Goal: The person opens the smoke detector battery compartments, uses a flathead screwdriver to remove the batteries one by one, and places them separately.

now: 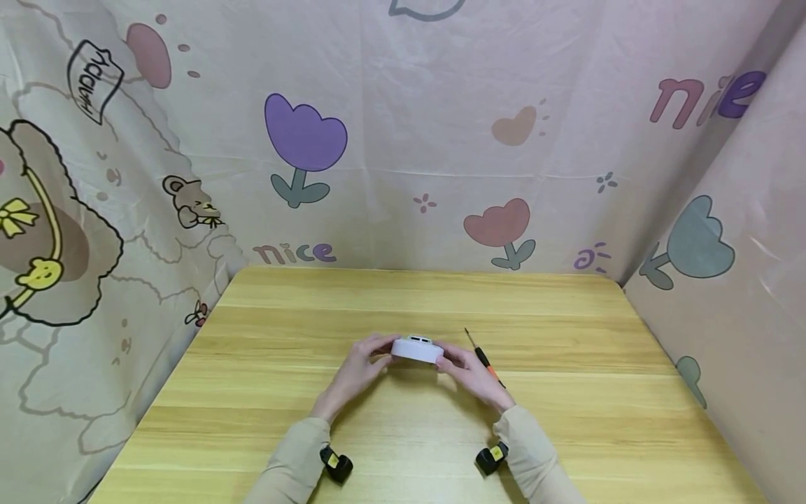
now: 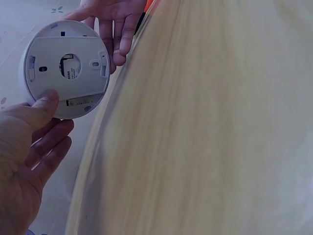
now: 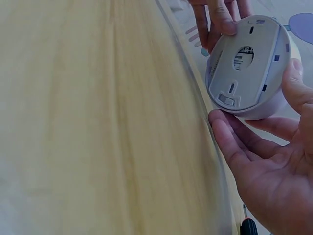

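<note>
A round white smoke detector (image 1: pixel 415 351) is held up between both hands over the middle of the table. My left hand (image 1: pixel 360 362) grips its left side; in the left wrist view that thumb presses on the flat back plate (image 2: pixel 46 51) while the fingers reach behind the rim. On the opposite side my right hand (image 1: pixel 471 373) holds the edge, its thumb on the side wall and fingertips at the rim in the right wrist view. The back plate has slots and a round central hole showing a printed label (image 3: pixel 243 58).
A screwdriver (image 1: pixel 483 357) with a black and orange handle lies on the wooden table (image 1: pixel 283 322), just beyond the right hand. Patterned cloth (image 1: pixel 403 140) hangs behind the table and along both sides. A small black camera (image 1: pixel 336 465) sits at the left wrist, another (image 1: pixel 491 458) at the right.
</note>
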A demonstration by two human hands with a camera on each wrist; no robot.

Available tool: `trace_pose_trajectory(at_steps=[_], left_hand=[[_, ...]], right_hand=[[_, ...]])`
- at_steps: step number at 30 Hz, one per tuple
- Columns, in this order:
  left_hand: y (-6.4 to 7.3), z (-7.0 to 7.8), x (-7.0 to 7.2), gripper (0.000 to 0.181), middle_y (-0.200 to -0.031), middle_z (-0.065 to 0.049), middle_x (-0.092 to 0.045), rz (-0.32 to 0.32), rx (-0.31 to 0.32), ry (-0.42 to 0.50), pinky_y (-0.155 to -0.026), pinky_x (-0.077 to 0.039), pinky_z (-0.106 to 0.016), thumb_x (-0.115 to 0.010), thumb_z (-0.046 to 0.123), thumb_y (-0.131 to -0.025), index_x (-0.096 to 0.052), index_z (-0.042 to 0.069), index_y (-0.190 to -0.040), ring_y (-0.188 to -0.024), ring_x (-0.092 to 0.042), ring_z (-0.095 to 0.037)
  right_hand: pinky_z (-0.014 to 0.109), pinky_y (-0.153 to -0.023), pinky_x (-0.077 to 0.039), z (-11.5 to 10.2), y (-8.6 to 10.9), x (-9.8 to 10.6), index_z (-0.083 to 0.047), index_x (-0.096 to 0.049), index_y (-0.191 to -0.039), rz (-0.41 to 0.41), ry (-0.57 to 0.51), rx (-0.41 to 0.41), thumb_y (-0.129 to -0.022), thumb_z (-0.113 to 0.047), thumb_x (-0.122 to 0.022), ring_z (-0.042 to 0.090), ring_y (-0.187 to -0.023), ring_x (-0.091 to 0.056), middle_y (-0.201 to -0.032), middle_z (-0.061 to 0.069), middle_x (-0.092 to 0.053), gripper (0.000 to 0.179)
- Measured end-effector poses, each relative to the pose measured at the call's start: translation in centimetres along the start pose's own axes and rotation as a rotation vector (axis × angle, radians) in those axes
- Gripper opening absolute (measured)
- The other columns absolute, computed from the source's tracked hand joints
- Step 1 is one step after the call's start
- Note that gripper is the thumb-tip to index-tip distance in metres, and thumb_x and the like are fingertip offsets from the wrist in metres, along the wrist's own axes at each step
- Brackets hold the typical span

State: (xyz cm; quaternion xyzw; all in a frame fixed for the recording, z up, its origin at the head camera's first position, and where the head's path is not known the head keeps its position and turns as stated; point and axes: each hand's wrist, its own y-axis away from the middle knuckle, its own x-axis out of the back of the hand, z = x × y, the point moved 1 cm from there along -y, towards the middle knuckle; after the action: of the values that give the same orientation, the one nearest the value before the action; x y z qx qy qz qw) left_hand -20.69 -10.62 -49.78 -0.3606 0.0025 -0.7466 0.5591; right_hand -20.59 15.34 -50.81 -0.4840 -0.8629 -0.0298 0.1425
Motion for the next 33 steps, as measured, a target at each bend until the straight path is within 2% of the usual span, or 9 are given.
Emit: trace_pose_trajectory(at_steps=[4,11,16,25,33], left_hand=[[0.00,-0.15,-0.02,0.042,-0.119,-0.021,-0.069,0.000,-0.005,-0.017,-0.096,-0.060,-0.038,-0.068,-0.006,-0.089,-0.064,-0.001,-0.130,-0.108,-0.069,-0.034],[-0.06,-0.06,-0.05,0.036,-0.118,-0.016,-0.070,-0.004,-0.001,-0.051,-0.096,-0.060,-0.039,-0.071,0.005,-0.090,-0.066,0.002,-0.126,-0.107,-0.070,-0.029],[-0.03,0.10,-0.08,0.035,-0.121,-0.016,-0.070,-0.018,0.013,-0.021,-0.097,-0.059,-0.041,-0.070,0.009,-0.092,-0.065,0.002,-0.126,-0.110,-0.069,-0.030],[0.18,0.12,-0.05,0.037,-0.124,-0.021,-0.069,-0.041,0.072,0.090,-0.102,-0.056,-0.043,-0.068,0.015,-0.095,-0.064,-0.001,-0.128,-0.116,-0.067,-0.037],[0.26,0.12,-0.17,0.038,-0.118,-0.017,-0.072,-0.048,0.121,0.096,-0.099,-0.058,-0.035,-0.068,0.020,-0.094,-0.065,-0.001,-0.126,-0.110,-0.070,-0.031]], right_hand=[[0.030,-0.099,-0.057,0.01,0.00,0.00,0.010,-0.042,-0.146,-0.013,-0.022,0.003,-0.108,-0.018,-0.046,0.040,-0.116,-0.063,-0.136,0.032,-0.058,0.048],[0.033,-0.094,-0.060,-0.22,-0.01,-0.11,0.012,-0.055,-0.132,0.029,0.020,-0.048,-0.110,-0.023,-0.041,0.035,-0.103,-0.070,-0.123,0.033,-0.066,0.043],[0.034,-0.091,-0.061,-0.23,-0.04,-0.09,0.013,-0.056,-0.129,0.020,0.006,-0.048,-0.109,-0.022,-0.043,0.032,-0.100,-0.071,-0.121,0.034,-0.065,0.042],[0.034,-0.086,-0.063,0.07,-0.05,-0.08,0.013,-0.055,-0.130,-0.008,-0.007,-0.026,-0.105,-0.017,-0.054,0.023,-0.094,-0.072,-0.115,0.033,-0.067,0.040],[0.031,-0.077,-0.062,-0.17,-0.13,-0.19,0.011,-0.062,-0.119,0.036,0.044,0.008,-0.105,-0.012,-0.052,0.019,-0.085,-0.068,-0.100,0.031,-0.069,0.029]])
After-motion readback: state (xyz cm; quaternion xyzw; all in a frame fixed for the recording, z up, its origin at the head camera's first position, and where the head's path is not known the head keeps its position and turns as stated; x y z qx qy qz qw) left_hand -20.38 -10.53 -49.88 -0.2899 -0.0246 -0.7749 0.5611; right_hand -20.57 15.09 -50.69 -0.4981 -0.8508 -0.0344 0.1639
